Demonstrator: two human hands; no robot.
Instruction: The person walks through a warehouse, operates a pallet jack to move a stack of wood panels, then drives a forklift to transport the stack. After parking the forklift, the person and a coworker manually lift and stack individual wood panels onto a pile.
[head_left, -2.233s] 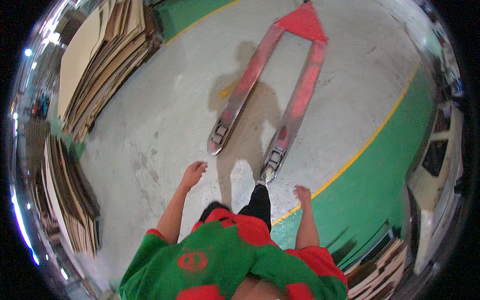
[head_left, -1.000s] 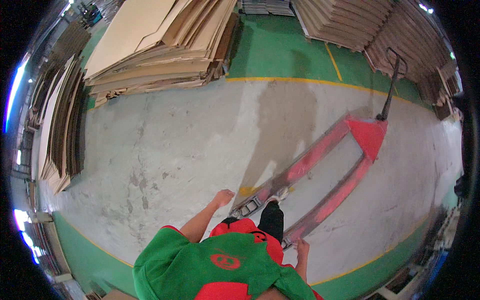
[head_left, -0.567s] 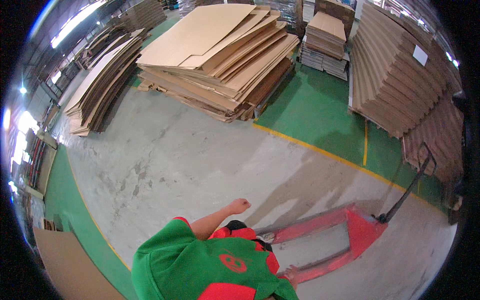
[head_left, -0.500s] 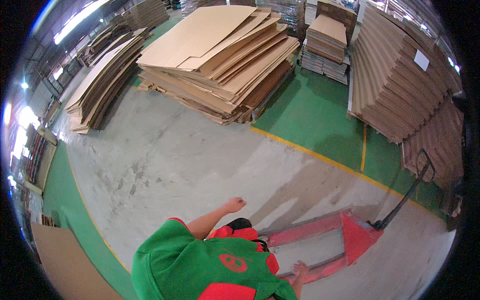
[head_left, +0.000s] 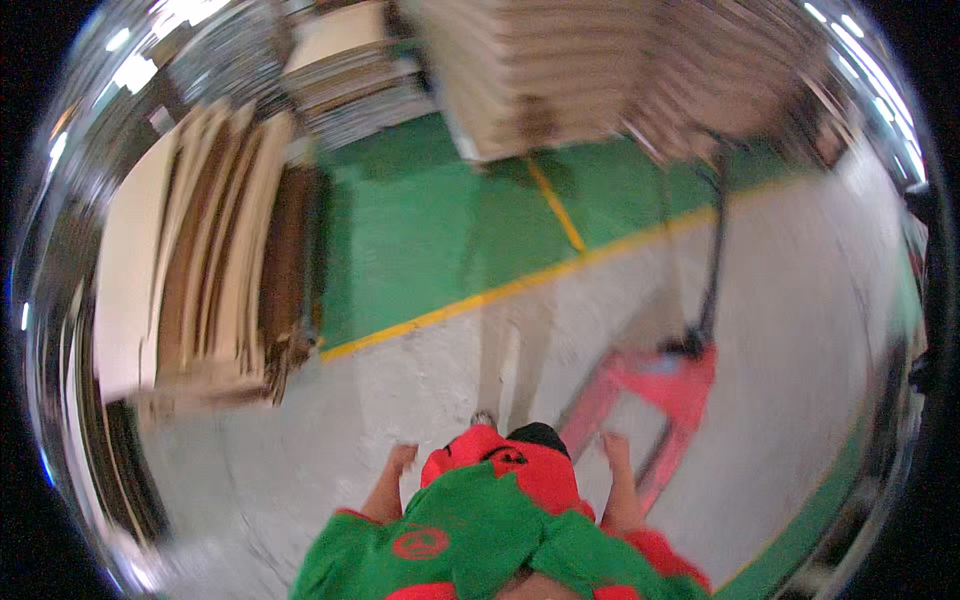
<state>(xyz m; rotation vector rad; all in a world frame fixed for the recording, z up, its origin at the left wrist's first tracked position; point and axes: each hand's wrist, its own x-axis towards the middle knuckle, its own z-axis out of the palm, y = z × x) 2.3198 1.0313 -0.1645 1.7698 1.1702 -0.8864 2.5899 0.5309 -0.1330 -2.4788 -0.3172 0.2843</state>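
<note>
My left hand (head_left: 402,459) hangs low beside my red trousers, over the grey floor. Its fingers are blurred, and nothing shows in it. On the other side, my right hand (head_left: 614,449) is held out with its fingers loosely apart and nothing in them. It is nearest the red pallet jack (head_left: 690,385), whose forks run back past my right forearm. The jack's black handle (head_left: 714,250) stands up at the far end, away from my hands.
A leaning-looking stack of cardboard sheets (head_left: 215,250) is at the left. Tall cardboard stacks (head_left: 560,80) stand at the back, with a smaller pile (head_left: 345,80) left of them. A yellow line (head_left: 450,312) divides green floor (head_left: 400,220) from grey.
My view has swung to the right, so the cardboard stacks shift left and the pallet jack now lies more directly ahead. My right hand has come forward of my body; both hands remain without anything visible in them.
</note>
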